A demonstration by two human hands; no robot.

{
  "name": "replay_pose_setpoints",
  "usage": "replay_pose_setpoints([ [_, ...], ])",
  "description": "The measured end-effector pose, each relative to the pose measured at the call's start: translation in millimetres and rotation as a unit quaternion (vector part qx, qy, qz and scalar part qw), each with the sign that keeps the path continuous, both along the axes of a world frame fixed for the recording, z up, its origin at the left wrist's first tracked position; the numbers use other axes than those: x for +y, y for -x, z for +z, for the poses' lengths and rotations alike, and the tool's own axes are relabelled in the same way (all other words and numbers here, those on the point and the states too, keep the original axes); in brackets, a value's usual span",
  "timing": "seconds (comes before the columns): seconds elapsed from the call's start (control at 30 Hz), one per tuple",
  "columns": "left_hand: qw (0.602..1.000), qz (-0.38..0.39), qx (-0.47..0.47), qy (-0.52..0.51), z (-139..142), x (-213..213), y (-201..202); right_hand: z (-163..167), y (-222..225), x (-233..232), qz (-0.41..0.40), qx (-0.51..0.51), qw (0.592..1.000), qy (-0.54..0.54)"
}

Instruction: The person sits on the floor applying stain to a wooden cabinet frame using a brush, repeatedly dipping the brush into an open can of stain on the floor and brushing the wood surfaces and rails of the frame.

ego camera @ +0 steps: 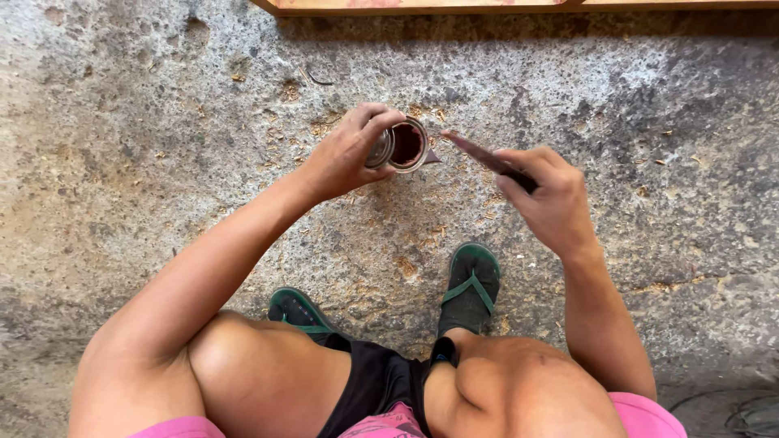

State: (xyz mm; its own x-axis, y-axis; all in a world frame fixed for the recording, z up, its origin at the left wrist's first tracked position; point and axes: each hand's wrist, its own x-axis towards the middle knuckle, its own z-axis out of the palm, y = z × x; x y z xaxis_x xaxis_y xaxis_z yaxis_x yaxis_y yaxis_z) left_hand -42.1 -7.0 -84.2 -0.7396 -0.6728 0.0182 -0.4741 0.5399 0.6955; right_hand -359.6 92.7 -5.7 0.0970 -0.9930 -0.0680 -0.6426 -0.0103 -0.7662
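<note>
Tin (405, 146) of dark reddish-brown liquid sits on the concrete floor (162, 122) in front of my squat, just beyond my green sandals (471, 284). My left hand (345, 154) is curled around its left side, fingers over the rim and what looks like the loosened lid (380, 149) tilted against the edge (I cannot tell whether the lid is fully free). My right hand (548, 195) is closed around a flat, dark stick or brush handle (487, 158), its tip pointing at the tin's mouth and stopping just short of it.

I judge the tin light and stiff, thin metal that would dent if squeezed hard, so the best hold is around the wall below the rim, with the base kept flat on the floor. The rim is likely wet and slippery with the liquid, and the open top means any tilt would spill. The stick seems rigid and light; a grip near its back end, as I have now, keeps my fingers away from the stained tip. Sawdust and grit lie scattered around the tin, and a wooden edge (422, 6) runs along the top of the view.
</note>
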Motion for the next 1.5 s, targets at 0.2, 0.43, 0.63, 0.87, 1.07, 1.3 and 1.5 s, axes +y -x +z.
replay_pose_setpoints([
  [0.2,0.978,-0.067,-0.141,0.139,3.5,4.3,14.7,-34.9,6.2,18.5,-0.116,-0.166,0.979,-0.011],
  [0.43,0.965,-0.071,-0.185,0.17,0.5,3.4,9.6,-80.3,-8.2,24.4,-0.197,-0.386,0.901,0.035],
  [0.63,0.953,-0.084,-0.241,0.161,1.7,-1.7,24.1,-117.7,2.4,-8.8,-0.364,-0.505,0.783,-0.009],
  [0.87,0.921,-0.099,-0.359,0.112,-7.9,-1.6,28.1,-154.3,2.5,-38.0,-0.41,-0.634,0.656,-0.005],
  [1.07,0.932,-0.093,-0.338,0.096,5.8,-4.3,42.0,-165.1,-4.1,-52.7,-0.434,-0.693,0.575,-0.014],
  [1.3,0.959,-0.09,-0.241,0.114,17.2,-32.2,117.6,-172.4,20.6,-27.4,-0.428,-0.748,0.504,0.06],
  [1.5,0.97,-0.073,-0.199,0.119,-0.2,-70.5,208.3,-164.3,71.8,-43.0,-0.477,-0.739,0.468,0.086],
])
